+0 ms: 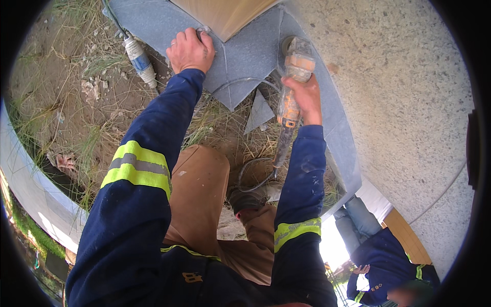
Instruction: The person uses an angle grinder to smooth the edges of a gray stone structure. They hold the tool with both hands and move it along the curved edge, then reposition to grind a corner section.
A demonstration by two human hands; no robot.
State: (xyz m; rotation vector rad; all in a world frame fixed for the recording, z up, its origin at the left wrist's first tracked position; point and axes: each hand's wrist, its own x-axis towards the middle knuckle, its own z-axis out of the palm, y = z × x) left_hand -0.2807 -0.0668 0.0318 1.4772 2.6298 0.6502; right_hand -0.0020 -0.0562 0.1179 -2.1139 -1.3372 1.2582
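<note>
My right hand (307, 96) is wrapped round the body of a dusty orange and grey angle grinder (300, 64). Its head rests at the inner edge of the grey stone slabs (255, 53), beside the wall, and its cord trails down toward my feet. Curled fingers of my left hand (192, 52) press on the slab left of the wooden corner; a small greyish thing shows at the fingertips, too hidden to name. Below the slabs' jagged edge lies a loose triangular stone offcut (259, 112).
A white and blue cable connector (139, 59) lies on the grassy soil at left. A wooden panel corner (227, 18) juts over the slabs. The speckled wall (404, 92) rises at right. Another person (388, 263) is at lower right, past the slab's end.
</note>
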